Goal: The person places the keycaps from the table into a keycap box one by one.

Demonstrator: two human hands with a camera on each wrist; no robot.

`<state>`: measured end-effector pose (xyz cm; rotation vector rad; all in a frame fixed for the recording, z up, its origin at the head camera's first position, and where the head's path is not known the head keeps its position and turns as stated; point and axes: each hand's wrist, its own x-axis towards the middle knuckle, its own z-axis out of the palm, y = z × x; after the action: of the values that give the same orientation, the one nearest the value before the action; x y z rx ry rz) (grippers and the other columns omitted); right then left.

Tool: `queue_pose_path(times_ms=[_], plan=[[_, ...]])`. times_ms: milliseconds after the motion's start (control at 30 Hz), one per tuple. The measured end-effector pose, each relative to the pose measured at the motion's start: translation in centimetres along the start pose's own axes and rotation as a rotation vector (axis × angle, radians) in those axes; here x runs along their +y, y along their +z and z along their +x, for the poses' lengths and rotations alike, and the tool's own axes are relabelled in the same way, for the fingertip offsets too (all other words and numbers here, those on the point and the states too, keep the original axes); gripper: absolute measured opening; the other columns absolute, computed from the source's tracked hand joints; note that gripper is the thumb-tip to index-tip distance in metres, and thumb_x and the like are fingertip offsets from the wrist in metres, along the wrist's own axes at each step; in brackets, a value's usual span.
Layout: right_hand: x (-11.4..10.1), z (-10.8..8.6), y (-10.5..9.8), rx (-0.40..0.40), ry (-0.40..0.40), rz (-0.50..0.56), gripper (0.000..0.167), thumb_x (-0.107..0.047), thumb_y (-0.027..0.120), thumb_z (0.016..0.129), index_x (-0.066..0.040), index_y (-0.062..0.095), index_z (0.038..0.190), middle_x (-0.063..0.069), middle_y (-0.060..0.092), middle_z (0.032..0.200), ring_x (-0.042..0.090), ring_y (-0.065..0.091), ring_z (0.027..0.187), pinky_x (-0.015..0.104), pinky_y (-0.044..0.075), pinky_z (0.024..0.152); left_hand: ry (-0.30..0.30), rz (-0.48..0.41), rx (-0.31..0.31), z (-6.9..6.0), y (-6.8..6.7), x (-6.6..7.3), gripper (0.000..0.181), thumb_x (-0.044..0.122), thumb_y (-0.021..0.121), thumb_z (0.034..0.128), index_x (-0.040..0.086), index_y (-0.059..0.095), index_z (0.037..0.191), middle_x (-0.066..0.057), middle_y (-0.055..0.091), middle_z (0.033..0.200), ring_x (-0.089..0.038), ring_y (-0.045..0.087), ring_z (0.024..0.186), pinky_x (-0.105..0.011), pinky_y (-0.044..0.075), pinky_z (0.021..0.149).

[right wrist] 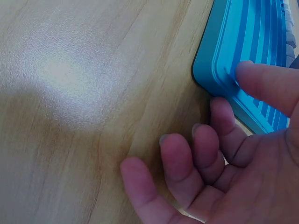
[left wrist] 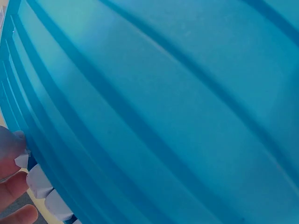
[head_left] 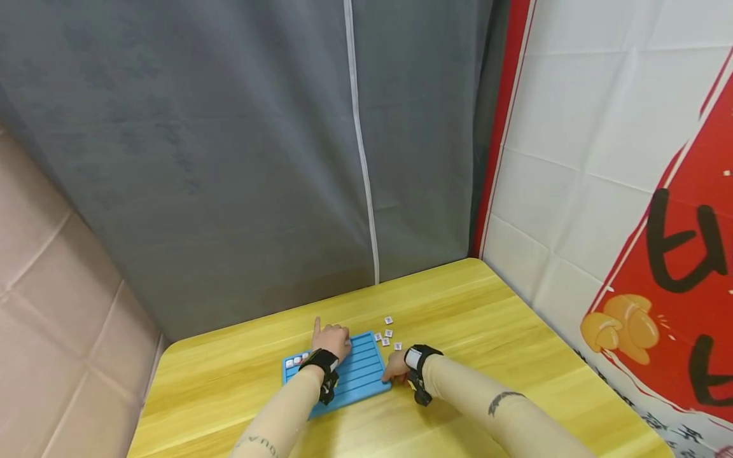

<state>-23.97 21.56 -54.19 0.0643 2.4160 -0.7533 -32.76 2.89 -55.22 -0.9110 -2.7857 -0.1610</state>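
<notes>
A blue ridged tray (head_left: 357, 375) lies on the table with a row of small white keycap-like pieces (head_left: 294, 362) along its far side. My left hand (head_left: 335, 340) reaches over that far side. Its fingertips pinch a white piece (left wrist: 21, 161) at the row, beside more white pieces (left wrist: 58, 204); part of the grip is cut off. At the tray's near right corner, my right hand (head_left: 396, 367) grips the rim, thumb (right wrist: 261, 81) on top and index finger against the outer side. The other right fingers curl loosely above the wood.
Several loose white pieces (head_left: 389, 333) lie on the wooden table (head_left: 229, 375) just beyond the tray's right end. A grey curtain (head_left: 258, 191) hangs behind the table's far edge. A white and red printed wall sheet (head_left: 550, 191) is on the right.
</notes>
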Motion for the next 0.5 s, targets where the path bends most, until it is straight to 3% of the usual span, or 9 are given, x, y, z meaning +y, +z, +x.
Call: queue_pose_path(times_ms=[233, 500], plan=[[-0.05, 0.0, 0.58, 0.021, -0.009, -0.087, 0.032, -0.025, 0.065, 0.092, -0.01, 0.049, 0.07, 0.0, 0.042, 0.062, 0.012, 0.045, 0.053, 0.023, 0.043, 0.051, -0.014, 0.014, -0.014, -0.12, 0.98, -0.31, 0.006, 0.021, 0.073, 0.0818, 0.02, 0.069, 0.077, 0.004, 0.064, 0.073, -0.023, 0.063, 0.076, -0.06, 0.019, 0.11], [-0.05, 0.04, 0.25, 0.008, -0.03, -0.075, 0.044, -0.023, 0.066, 0.091, -0.014, 0.039, 0.057, -0.005, 0.028, 0.049, 0.009, 0.032, 0.044, 0.02, 0.037, 0.047, 0.035, 0.059, -0.009, -0.25, 0.07, 0.17, 0.011, 0.021, 0.076, 0.0801, 0.018, 0.069, 0.072, 0.002, 0.064, 0.069, -0.022, 0.063, 0.071, -0.059, 0.022, 0.109]])
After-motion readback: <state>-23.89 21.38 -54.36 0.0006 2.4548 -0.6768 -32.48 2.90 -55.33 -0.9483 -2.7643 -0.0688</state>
